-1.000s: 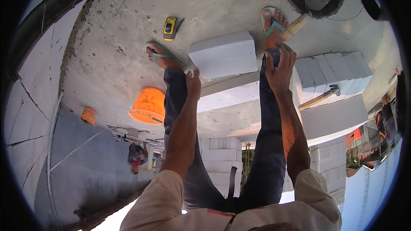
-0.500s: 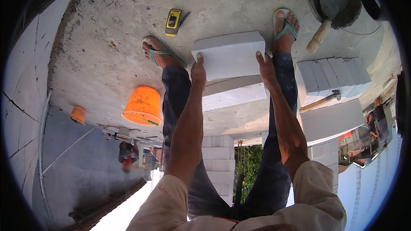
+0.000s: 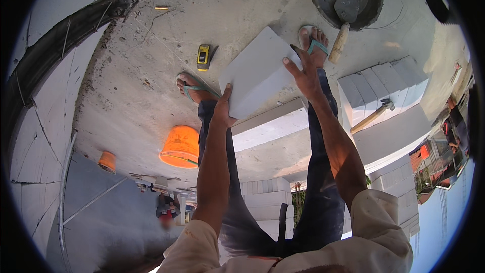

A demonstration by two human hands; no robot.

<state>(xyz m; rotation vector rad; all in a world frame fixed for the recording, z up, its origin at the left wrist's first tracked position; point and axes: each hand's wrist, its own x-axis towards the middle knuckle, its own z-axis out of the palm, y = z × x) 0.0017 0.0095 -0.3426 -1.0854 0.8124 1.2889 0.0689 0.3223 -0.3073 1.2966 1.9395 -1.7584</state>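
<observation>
Between my feet a white building block (image 3: 260, 73) is held in both hands, tilted with its right end farther away. My left hand (image 3: 223, 107) grips its near left end, the thumb on the upper face. At the right end my right hand (image 3: 305, 78) clasps the block, thumb and fingers apart around its edge. Under and nearer than it lies another white block (image 3: 270, 125) on the concrete floor. A yellow and black tape measure (image 3: 203, 57) rests beyond my left foot. The undersides of the held block and some fingers are hidden.
A round pan of grey mortar (image 3: 371, 7) with a wooden-handled trowel (image 3: 339, 43) stands far right. A hammer (image 3: 373, 116) lies on stacked white blocks (image 3: 384, 88) at right. Orange buckets (image 3: 181, 144) stand left. A person (image 3: 166, 207) is in the background.
The held block has turned from nearly level to slanted, its right end swinging away and its left end coming nearer. Both hands stay on it. The view has shifted, bringing the mortar pan further in.
</observation>
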